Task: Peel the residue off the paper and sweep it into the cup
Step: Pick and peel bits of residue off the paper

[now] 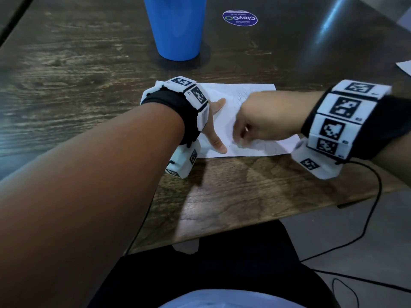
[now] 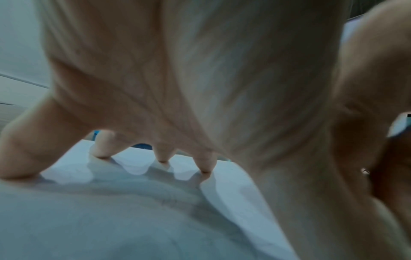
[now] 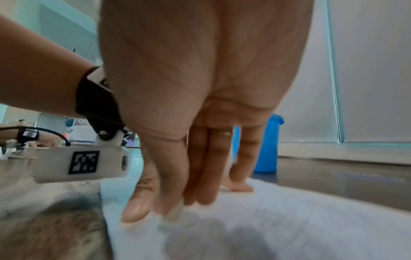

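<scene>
Where the dark, worn wooden tabletop runs toward the far side, we see a tall blue plastic cup standing upright, and beside it a round purple sticker stuck flat to the wood. Behind the cup, in the right wrist view, pale frosted panels close off the room. A black cable hangs off the near edge toward a grey floor.

Nearer to us than the cup, and well apart from it, lies the white rectangular sheet of paper, flat on the wood with faint pencil scribbles on it.

Our left hand rests on the left part of the sheet with its fingers spread and straight, tips pressing the paper down; it grasps nothing. Our right hand reaches in from the right and hangs over the middle of the sheet, its fingers pointing down close together, tips blurred at the paper. We cannot tell whether they pinch any residue. A thin gold ring sits on one of them.
</scene>
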